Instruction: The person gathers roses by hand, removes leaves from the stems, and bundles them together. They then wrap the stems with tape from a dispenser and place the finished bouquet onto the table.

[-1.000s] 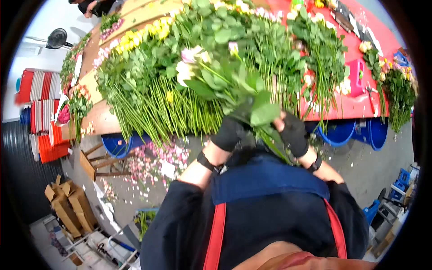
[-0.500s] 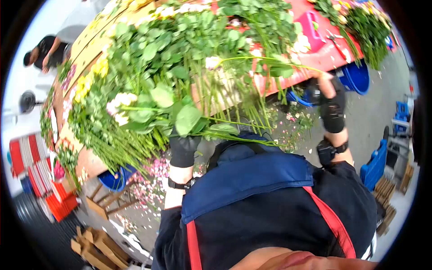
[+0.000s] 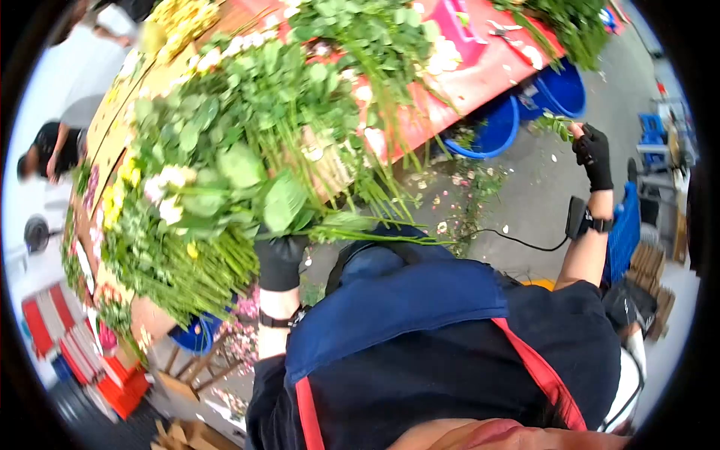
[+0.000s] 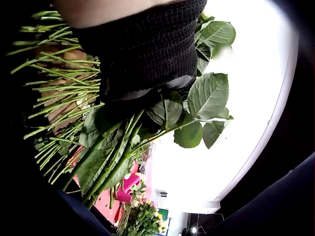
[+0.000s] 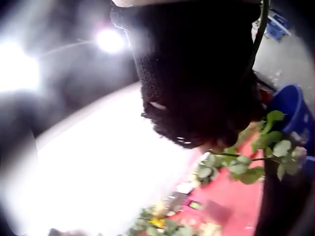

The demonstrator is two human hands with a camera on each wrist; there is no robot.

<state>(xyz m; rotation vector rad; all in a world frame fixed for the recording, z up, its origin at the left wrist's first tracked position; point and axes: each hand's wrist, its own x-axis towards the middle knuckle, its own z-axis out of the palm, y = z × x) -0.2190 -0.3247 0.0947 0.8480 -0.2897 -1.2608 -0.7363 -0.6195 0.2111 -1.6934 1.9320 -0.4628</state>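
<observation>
My left hand [image 3: 280,262], in a black fingerless glove, grips a bunch of roses [image 3: 285,201] by the stems. Its pale blooms [image 3: 169,208] point left, and the cut ends reach right across my front. In the left wrist view the stems [image 4: 110,167] run out beneath the glove, with broad leaves around them. My right hand [image 3: 595,156], gloved alike, is raised far to the right, away from the bunch. Between thumb and fingers it pinches a leafy rose stem [image 3: 557,126]; the right wrist view shows its leaves [image 5: 241,166] best.
Cut roses [image 3: 225,112] cover much of the table [image 3: 495,94], stems toward me. A pink container [image 3: 459,34] and pruning shears [image 3: 506,31] lie farther right. Blue buckets [image 3: 487,129] stand under the edge. Petals litter the floor [image 3: 450,199]. Another person [image 3: 54,150] is at far left.
From together at the bunch, my hands have parted. The right has swung outward with a single rose stem; the left has shifted left, keeping the bunch. The view has turned rightward.
</observation>
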